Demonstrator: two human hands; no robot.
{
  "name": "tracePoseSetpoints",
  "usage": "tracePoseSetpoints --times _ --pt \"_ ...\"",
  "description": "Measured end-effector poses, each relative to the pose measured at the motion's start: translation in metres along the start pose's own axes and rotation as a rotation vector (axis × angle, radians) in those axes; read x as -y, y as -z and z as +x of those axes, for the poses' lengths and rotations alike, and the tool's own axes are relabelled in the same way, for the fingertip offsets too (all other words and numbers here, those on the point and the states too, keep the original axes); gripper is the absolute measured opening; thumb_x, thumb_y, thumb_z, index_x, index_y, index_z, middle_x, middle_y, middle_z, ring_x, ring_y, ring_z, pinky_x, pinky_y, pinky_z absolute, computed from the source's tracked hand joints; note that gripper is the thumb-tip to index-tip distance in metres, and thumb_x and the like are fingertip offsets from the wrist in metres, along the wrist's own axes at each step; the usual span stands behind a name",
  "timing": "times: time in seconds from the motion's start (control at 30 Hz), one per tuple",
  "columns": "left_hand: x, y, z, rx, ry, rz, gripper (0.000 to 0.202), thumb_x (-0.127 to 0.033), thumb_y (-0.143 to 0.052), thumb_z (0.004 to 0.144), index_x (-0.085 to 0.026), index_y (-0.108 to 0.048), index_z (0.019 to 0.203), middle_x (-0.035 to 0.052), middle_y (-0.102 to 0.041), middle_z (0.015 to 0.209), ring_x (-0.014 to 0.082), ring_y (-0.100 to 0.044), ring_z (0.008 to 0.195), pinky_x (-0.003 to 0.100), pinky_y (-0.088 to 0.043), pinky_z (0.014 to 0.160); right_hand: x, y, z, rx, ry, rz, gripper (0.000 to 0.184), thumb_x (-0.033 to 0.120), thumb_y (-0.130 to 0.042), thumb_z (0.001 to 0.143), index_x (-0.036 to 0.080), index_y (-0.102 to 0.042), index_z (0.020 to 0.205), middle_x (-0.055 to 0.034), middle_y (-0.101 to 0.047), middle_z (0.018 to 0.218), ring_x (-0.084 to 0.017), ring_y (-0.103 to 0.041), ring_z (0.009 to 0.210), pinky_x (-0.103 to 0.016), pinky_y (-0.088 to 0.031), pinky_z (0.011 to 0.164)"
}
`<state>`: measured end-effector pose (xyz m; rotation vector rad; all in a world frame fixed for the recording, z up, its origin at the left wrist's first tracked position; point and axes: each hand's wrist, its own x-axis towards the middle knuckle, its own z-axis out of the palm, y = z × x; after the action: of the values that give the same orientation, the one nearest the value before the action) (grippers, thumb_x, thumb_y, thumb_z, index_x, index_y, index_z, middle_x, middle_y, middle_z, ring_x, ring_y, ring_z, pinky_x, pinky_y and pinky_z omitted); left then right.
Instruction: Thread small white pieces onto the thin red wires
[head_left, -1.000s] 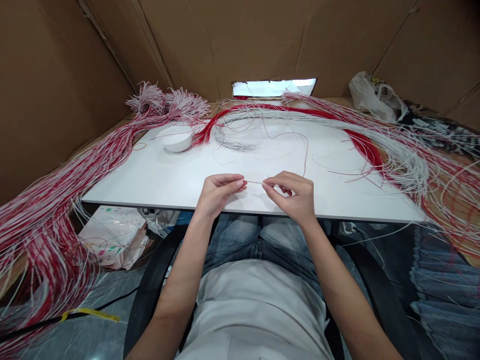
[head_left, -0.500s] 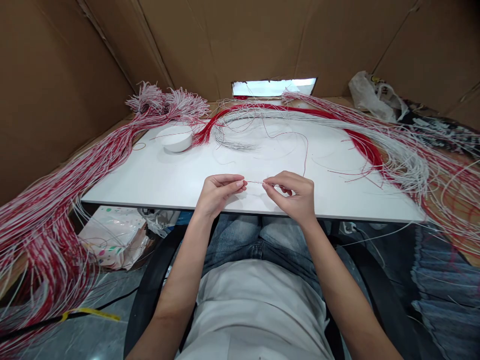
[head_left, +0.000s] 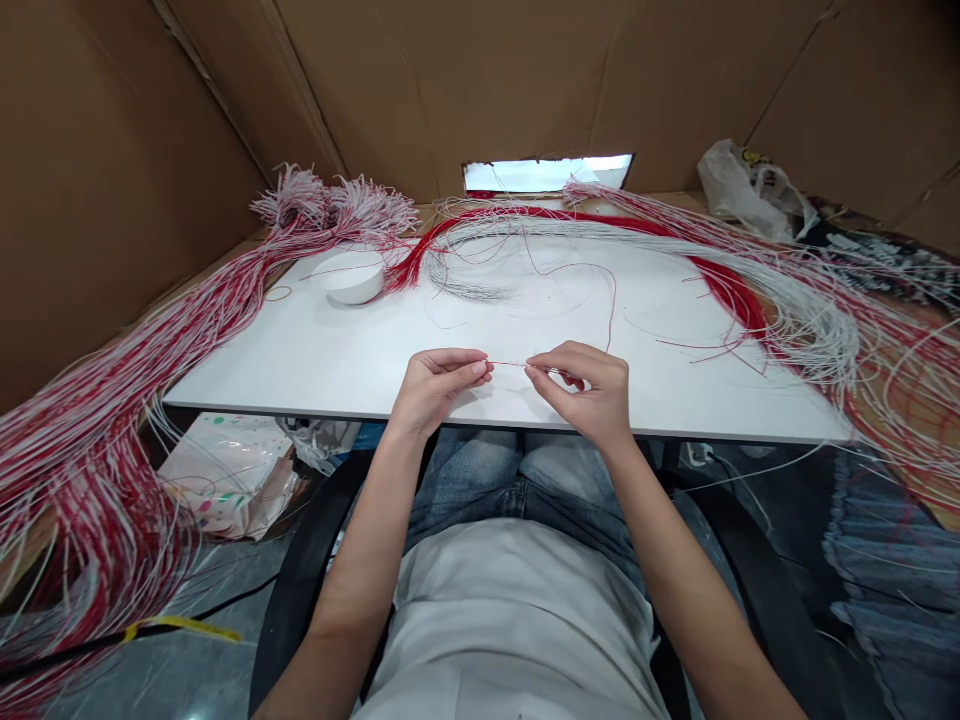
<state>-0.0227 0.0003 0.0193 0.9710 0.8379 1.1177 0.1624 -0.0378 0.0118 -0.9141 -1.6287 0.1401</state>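
Note:
A thin red wire (head_left: 508, 363), with some white along it, is stretched between my two hands above the front of the white table (head_left: 300, 370). My left hand (head_left: 447, 385) pinches its left end between thumb and forefinger. The right end is pinched the same way in my right hand (head_left: 585, 388), with the other fingers curled beneath. A loose red strand (head_left: 613, 300) rises behind my right hand and bends back across the table. Too small to make out is how the strands join at the fingertips.
White and red wire bundles (head_left: 187, 300) hang over the left side. Another red bundle (head_left: 727, 295) and white strands (head_left: 810, 320) lie at right. A round white container (head_left: 355, 284) stands at back left, near a rubber band (head_left: 278, 293). Cardboard walls (head_left: 525, 80) enclose the back.
Hardly anything differs: both hands keep their pinch in the same place. The stretch of wire between them looks slightly redder, with less white showing.

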Motion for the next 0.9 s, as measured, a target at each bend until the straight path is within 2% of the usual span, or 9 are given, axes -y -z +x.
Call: tracePoseSetpoints --times 0.17,0.37,0.6,0.9 --pt "-0.0008 0.0018 0.0 0.024 0.016 -0.01 0.024 -0.019 -0.087 0.048 -0.014 -0.075 0.069 0.0048 -0.073 0.065 0.0116 -0.067 0.059 0.021 -0.054 0.065 -0.0007 -0.0003 0.0005 0.001 0.014 0.009 0.009 0.016 -0.062 0.079 0.019 -0.069 0.075 -0.0011 -0.066 0.064 -0.009 -0.046 0.05 -0.024 -0.039 0.048" --pt "-0.0018 0.0022 0.0004 0.006 0.025 0.01 0.025 -0.02 -0.087 0.047 -0.014 -0.075 0.068 0.0052 -0.073 0.065 0.0129 -0.066 0.057 0.023 -0.054 0.062 -0.0007 0.0005 0.0005 0.002 0.013 0.016 0.01 0.017 -0.061 0.08 0.019 -0.07 0.075 -0.0014 -0.067 0.064 -0.01 -0.047 0.05 -0.025 -0.039 0.048" --pt "-0.0005 0.0025 0.0015 0.026 0.02 -0.014 0.026 -0.018 -0.087 0.048 -0.013 -0.075 0.07 0.0051 -0.073 0.065 0.0112 -0.066 0.058 0.02 -0.054 0.065 -0.0004 0.0004 0.0002 0.013 0.036 0.033 0.009 0.015 -0.062 0.079 0.019 -0.07 0.076 -0.0015 -0.068 0.065 -0.01 -0.051 0.051 -0.024 -0.039 0.047" --pt "-0.0001 0.0039 0.0019 0.002 0.029 -0.007 0.026 -0.018 -0.087 0.047 -0.013 -0.075 0.069 0.0058 -0.073 0.065 0.0127 -0.067 0.06 0.023 -0.054 0.069 -0.0006 0.0006 0.0001 0.023 0.04 0.014 0.01 0.017 -0.061 0.08 0.019 -0.07 0.075 -0.0015 -0.068 0.065 -0.01 -0.052 0.052 -0.024 -0.04 0.047"
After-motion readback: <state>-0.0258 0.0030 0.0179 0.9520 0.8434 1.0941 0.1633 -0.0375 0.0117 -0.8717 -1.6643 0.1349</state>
